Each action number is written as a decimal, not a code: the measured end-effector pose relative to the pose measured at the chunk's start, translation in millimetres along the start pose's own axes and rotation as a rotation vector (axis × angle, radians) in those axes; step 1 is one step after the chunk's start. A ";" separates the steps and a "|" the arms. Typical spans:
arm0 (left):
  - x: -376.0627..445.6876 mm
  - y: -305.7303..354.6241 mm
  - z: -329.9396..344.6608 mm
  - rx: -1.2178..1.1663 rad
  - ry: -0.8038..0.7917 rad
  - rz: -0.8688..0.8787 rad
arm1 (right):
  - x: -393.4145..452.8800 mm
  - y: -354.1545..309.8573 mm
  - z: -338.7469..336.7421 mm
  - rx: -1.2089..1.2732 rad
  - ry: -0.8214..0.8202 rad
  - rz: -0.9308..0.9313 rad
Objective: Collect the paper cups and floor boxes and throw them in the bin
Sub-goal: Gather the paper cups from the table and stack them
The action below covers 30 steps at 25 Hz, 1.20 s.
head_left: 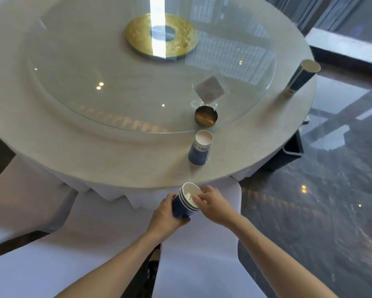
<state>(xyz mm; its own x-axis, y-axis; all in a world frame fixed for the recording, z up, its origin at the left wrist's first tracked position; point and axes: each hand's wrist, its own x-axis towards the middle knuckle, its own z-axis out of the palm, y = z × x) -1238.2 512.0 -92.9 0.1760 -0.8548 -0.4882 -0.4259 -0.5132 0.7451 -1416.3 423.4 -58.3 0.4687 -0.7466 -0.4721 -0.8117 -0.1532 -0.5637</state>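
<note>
L hand grip clamped round the nested cup stack, blue, tilted, held just off the near desk edge over a white chair cover. R hand fingertips at the stack rim/inside, pinched on the top cup; can't tell if it's fully seated. Two cups left on desk: near cup just below the small brass bowl, far cup at the right edge. Dark bin on floor beyond desk, right side, prob the target. Tip: press top cup down square, keep L wrap low on the stack, then R takes near cup by the rim and nests it. No floor boxes in view.
</note>
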 end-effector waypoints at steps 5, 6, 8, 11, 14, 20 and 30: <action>-5.8 7.9 -18.5 -0.025 0.038 0.096 | 12.4 -34.1 -31.1 -0.148 0.052 -0.011; -5.3 8.8 -22.1 -0.033 0.047 0.102 | 16.7 -40.5 -31.2 -0.247 0.043 -0.020; -3.8 6.5 -28.7 -0.043 0.050 0.098 | 23.2 -51.1 -29.4 -0.361 0.022 -0.035; 1.8 -3.8 -42.5 -0.080 0.063 0.051 | 36.1 -69.9 -46.6 -0.261 0.158 -0.072; 9.4 -9.2 -58.1 -0.130 0.090 0.005 | 59.5 -82.5 -77.0 -0.457 0.539 -0.312; 13.0 -15.1 -76.6 -0.174 0.078 -0.012 | 108.6 -85.5 -109.0 -1.059 0.170 -0.090; 14.7 -11.1 -101.0 -0.173 0.095 -0.008 | 85.0 -47.7 -102.7 -0.638 0.311 0.090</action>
<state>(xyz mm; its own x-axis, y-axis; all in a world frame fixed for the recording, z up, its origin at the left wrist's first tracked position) -1141.2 497.3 -62.5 0.2656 -0.8496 -0.4557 -0.2665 -0.5190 0.8122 -1373.5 300.8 -2.0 0.3461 -0.9097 -0.2296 -0.9327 -0.3600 0.0203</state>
